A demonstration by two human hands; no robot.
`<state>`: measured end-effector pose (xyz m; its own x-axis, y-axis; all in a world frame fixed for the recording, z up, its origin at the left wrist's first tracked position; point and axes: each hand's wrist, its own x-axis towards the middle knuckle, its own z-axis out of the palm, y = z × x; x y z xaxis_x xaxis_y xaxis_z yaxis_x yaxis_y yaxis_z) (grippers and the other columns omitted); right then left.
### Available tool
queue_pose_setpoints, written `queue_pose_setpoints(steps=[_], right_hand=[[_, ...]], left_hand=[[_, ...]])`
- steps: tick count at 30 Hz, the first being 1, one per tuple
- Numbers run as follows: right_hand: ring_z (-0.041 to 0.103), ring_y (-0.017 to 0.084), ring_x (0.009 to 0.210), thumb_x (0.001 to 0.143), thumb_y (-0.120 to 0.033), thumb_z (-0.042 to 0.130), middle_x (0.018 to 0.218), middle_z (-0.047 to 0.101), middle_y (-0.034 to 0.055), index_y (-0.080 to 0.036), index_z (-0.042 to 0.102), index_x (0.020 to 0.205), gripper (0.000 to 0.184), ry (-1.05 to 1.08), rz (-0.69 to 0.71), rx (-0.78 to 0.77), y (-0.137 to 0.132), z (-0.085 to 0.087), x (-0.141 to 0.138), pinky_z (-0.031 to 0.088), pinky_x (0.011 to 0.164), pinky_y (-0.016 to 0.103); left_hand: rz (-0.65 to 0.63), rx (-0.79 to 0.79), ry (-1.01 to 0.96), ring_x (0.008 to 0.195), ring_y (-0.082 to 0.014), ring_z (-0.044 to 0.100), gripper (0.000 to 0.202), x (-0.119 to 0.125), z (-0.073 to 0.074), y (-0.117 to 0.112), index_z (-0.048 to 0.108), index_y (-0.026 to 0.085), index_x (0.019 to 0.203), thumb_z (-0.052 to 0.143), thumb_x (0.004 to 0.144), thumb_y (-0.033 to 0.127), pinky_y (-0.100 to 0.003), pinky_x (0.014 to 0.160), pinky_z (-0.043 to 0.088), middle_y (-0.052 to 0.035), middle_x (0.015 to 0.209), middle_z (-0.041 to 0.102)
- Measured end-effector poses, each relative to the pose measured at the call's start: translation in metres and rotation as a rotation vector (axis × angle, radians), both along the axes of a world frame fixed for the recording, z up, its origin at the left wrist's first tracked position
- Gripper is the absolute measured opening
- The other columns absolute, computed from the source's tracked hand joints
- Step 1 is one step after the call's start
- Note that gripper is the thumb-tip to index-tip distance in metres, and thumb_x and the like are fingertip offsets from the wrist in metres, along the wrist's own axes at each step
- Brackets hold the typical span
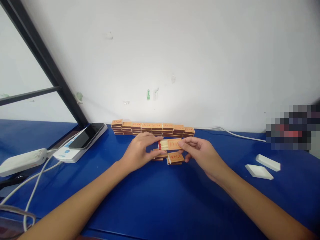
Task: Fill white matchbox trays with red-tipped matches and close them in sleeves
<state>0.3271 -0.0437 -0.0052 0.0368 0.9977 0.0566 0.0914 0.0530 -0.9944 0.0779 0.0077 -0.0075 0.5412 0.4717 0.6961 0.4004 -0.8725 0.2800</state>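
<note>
A matchbox (172, 144) is held above the blue tabletop, its tray slid partly out to the left. Red-tipped matches (163, 144) show in the opened part. My right hand (198, 150) pinches the sleeve's right end between thumb and fingers. My left hand (140, 150) has its index finger at the far edge of the tray and its thumb at the near edge. Just below the held box lie more closed matchboxes (175, 157), in small stacks partly covered by my hands. Behind them, a long row of stacked matchboxes (152, 126) runs along the wall.
A black phone (87, 136) rests on a white device (72, 151) at the left, near a white power strip (23, 161) and cables (37, 181). Two white blocks (259, 172) lie at the right. A dark metal frame (47, 60) leans across the left side.
</note>
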Motion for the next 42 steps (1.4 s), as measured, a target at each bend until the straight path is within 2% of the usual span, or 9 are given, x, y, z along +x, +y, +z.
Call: queue_pose_setpoints(steps=[5, 8, 13, 18, 20, 24, 28, 37, 42], right_hand=[[0.059, 0.014, 0.058, 0.078, -0.054, 0.08, 0.074, 0.071, 0.0041, -0.017, 0.072, 0.089, 0.04, -0.153, -0.185, 0.002, 0.025, -0.008, 0.017, 0.044, 0.051, 0.028], [0.067, 0.021, 0.07, 0.083, -0.044, 0.075, 0.082, 0.076, 0.0071, -0.019, 0.072, 0.084, 0.025, -0.478, -0.195, 0.043, 0.038, -0.014, 0.018, 0.048, 0.062, 0.033], [0.069, 0.028, 0.097, 0.093, -0.035, 0.064, 0.099, 0.077, 0.0094, -0.021, 0.072, 0.089, 0.017, -0.967, -0.195, 0.239, 0.032, -0.006, 0.016, 0.05, 0.083, 0.04], [0.065, 0.027, 0.107, 0.086, -0.054, 0.077, 0.119, 0.072, 0.0077, -0.028, 0.074, 0.119, 0.042, -0.892, 0.286, 0.168, 0.007, 0.011, 0.031, 0.052, 0.089, 0.039], [0.063, 0.027, 0.107, 0.083, -0.051, 0.081, 0.12, 0.07, 0.007, -0.029, 0.073, 0.12, 0.044, -0.892, 0.352, 0.174, 0.003, 0.012, 0.034, 0.051, 0.089, 0.039], [0.061, 0.023, 0.092, 0.085, -0.041, 0.08, 0.102, 0.069, 0.0047, -0.026, 0.075, 0.11, 0.029, -0.852, 0.282, 0.261, 0.003, 0.008, 0.027, 0.049, 0.081, 0.036], [0.061, 0.02, 0.083, 0.085, -0.04, 0.081, 0.091, 0.069, 0.0022, -0.026, 0.075, 0.109, 0.029, -0.741, 0.238, 0.305, 0.001, 0.009, 0.016, 0.048, 0.073, 0.033], [0.068, 0.022, 0.089, 0.086, -0.058, 0.076, 0.1, 0.074, 0.0086, -0.021, 0.071, 0.11, 0.044, -0.212, 0.121, 0.154, -0.004, -0.002, -0.01, 0.054, 0.061, 0.03], [0.062, 0.016, 0.066, 0.081, -0.061, 0.08, 0.088, 0.072, 0.0058, -0.02, 0.072, 0.103, 0.047, -0.093, 0.065, 0.068, -0.008, -0.005, -0.02, 0.048, 0.044, 0.025]], left_hand=[[0.13, -0.202, 0.182, 0.108, -0.0251, 0.073, 0.038, -0.029, 0.015, 0.027, 0.074, 0.022, 0.121, 0.079, 0.092, 0.045, -0.04, 0.096, 0.056, -0.0076, 0.119, 0.078], [0.231, -0.29, 0.435, 0.111, -0.0277, 0.072, 0.032, -0.049, 0.016, 0.044, 0.075, 0.021, 0.117, 0.076, 0.091, 0.041, -0.039, 0.095, 0.054, -0.0086, 0.121, 0.078], [0.254, -0.329, 0.532, 0.103, -0.0309, 0.073, 0.038, -0.061, 0.015, 0.05, 0.078, 0.019, 0.111, 0.079, 0.083, 0.046, -0.04, 0.089, 0.055, -0.0111, 0.113, 0.079], [0.205, -0.193, 0.401, 0.119, -0.0336, 0.069, 0.046, -0.039, 0.023, 0.025, 0.073, 0.017, 0.127, 0.072, 0.09, 0.045, -0.049, 0.103, 0.054, -0.0136, 0.128, 0.074], [0.125, -0.147, 0.328, 0.118, -0.0308, 0.068, 0.046, -0.025, 0.023, 0.012, 0.073, 0.018, 0.125, 0.073, 0.091, 0.049, -0.048, 0.102, 0.055, -0.0123, 0.124, 0.075], [-0.005, -0.081, 0.249, 0.115, -0.0287, 0.067, 0.053, 0.001, 0.012, -0.011, 0.069, 0.018, 0.13, 0.079, 0.089, 0.05, -0.048, 0.103, 0.053, -0.0106, 0.121, 0.075], [-0.035, -0.06, 0.212, 0.101, -0.0263, 0.068, 0.035, 0.011, 0.003, -0.018, 0.071, 0.019, 0.119, 0.077, 0.093, 0.041, -0.046, 0.093, 0.053, -0.008, 0.11, 0.077], [-0.027, 0.004, -0.016, 0.096, -0.0223, 0.07, 0.031, 0.006, 0.006, -0.011, 0.072, 0.019, 0.116, 0.081, 0.091, 0.035, -0.04, 0.088, 0.054, -0.0065, 0.106, 0.078], [0.009, -0.039, -0.024, 0.104, -0.0231, 0.073, 0.048, 0.006, 0.0, -0.014, 0.064, 0.022, 0.136, 0.081, 0.091, 0.031, -0.041, 0.095, 0.056, -0.0072, 0.116, 0.078]])
